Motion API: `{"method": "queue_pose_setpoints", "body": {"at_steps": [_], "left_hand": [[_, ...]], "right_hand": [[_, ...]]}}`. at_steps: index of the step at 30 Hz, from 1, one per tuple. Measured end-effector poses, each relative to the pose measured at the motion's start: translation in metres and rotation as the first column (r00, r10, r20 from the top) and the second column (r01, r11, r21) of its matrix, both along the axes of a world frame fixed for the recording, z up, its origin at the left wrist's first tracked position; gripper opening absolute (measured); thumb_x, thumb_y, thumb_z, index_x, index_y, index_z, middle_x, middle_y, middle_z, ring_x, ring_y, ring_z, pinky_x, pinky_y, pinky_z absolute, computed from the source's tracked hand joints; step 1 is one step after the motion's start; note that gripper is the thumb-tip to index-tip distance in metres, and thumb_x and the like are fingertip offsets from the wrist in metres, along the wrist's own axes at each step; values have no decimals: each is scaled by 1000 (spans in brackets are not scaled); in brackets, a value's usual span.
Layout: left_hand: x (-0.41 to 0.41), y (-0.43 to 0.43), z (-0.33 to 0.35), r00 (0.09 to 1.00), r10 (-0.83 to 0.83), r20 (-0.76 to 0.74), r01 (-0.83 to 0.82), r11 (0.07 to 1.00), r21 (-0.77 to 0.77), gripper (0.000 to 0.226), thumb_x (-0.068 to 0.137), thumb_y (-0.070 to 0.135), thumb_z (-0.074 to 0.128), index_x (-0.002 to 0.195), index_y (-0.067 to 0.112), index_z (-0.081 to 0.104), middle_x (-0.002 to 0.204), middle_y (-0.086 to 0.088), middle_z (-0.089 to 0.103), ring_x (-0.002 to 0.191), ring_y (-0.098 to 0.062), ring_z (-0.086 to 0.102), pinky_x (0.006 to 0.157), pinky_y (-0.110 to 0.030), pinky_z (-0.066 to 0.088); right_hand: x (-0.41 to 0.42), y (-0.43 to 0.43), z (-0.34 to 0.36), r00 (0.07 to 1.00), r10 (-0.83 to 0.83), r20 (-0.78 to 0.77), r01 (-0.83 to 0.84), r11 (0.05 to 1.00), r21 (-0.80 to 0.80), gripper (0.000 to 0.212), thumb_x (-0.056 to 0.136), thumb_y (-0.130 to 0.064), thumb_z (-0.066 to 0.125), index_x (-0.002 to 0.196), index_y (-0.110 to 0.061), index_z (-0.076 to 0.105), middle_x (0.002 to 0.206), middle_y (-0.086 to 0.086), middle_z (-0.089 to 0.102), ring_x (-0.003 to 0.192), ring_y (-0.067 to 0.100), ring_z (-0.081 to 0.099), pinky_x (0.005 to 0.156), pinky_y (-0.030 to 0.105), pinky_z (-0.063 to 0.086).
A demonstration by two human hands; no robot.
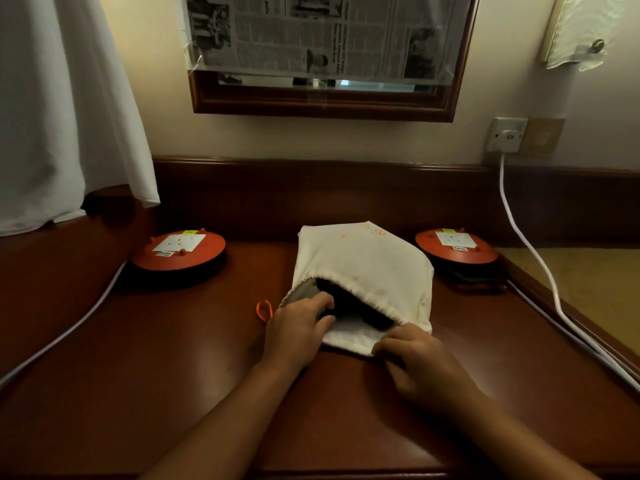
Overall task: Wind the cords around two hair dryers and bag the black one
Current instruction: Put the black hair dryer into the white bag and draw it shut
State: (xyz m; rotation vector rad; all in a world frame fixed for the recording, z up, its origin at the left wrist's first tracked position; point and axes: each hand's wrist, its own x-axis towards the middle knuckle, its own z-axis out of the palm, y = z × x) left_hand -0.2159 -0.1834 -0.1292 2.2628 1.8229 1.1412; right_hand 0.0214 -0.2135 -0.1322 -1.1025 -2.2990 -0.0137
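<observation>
Black hair dryer point(360, 311): it is lying inside the cream drawstring bag point(363, 258), and only a dark part is showing through the bag's open mouth, which is facing me. The bag is lying flat on the wooden desk point(173, 358), about mid-desk, with its closed end pointing toward the wall. My left hand point(298, 329) is sitting at the left side of the mouth with the fingers curled in past the rim and against the dark body of the dryer. I cannot tell whether they are closing on the dryer, on the fabric, or only touching. My right hand point(415, 358) is at the near right corner of the mouth, fingers curled down and pinching the lower rim of the bag against the desk. The dryer is therefore lying between my two hands, just beyond the fingertips. An orange cord loop point(264, 310) is lying on the desk just left of my left hand. Further out, one orange cable reel point(180, 252) is sitting to the left of the bag and a second reel point(455, 247) to the right, both apart from it. A white cable point(62, 336) is running off the left reel along the desk. Another white lead point(530, 244) is hanging down from the wall socket point(506, 135) at right. On the wall behind, a wood-framed mirror point(322, 107) is covered with newspaper point(329, 32). A white curtain point(62, 98) is hanging at far left.
</observation>
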Motion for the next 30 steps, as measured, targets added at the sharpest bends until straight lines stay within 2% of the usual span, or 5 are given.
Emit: {"method": "queue_pose_setpoints", "body": {"at_steps": [4,9,16,21,30], "left_hand": [[-4,-2,-7,991,-118,68,117,993,19,24,91,41,69,110,27,72,91,8,66,84,-11,61,73,-28,47],[-11,-7,-5,999,38,-3,-36,955,295,22,91,34,66,109,23,72,103,1,62,102,-21,55,84,-35,48],[-17,-2,-6,994,109,-2,-108,990,89,66,89,55,52,148,28,44,140,1,56,127,-22,50,97,-44,46],[-12,-7,-3,986,56,-156,-37,992,123,69,88,71,47,146,33,45,136,9,59,125,-16,50,92,-40,41],[-3,14,-3,984,-108,-145,106,994,-23,64,92,44,64,147,33,33,131,5,64,122,-18,58,99,-41,39]], "right_hand": [[-3,-1,9,992,-69,-108,86,983,161,5,84,-19,74,87,-18,71,90,-7,62,88,14,54,74,29,47],[-26,18,20,980,-199,-7,195,953,230,32,77,-26,76,106,-21,65,102,-2,60,94,21,52,76,35,44],[-55,52,27,933,-316,173,263,926,272,35,70,-21,80,103,-18,68,87,4,65,77,30,58,64,38,41],[-52,49,33,975,-224,-1,216,941,261,7,86,-18,64,91,-15,69,82,3,64,70,25,56,60,34,40],[-46,41,24,987,-142,-71,155,958,240,8,88,-11,65,91,-18,65,80,-2,61,67,18,51,61,26,32]]}}
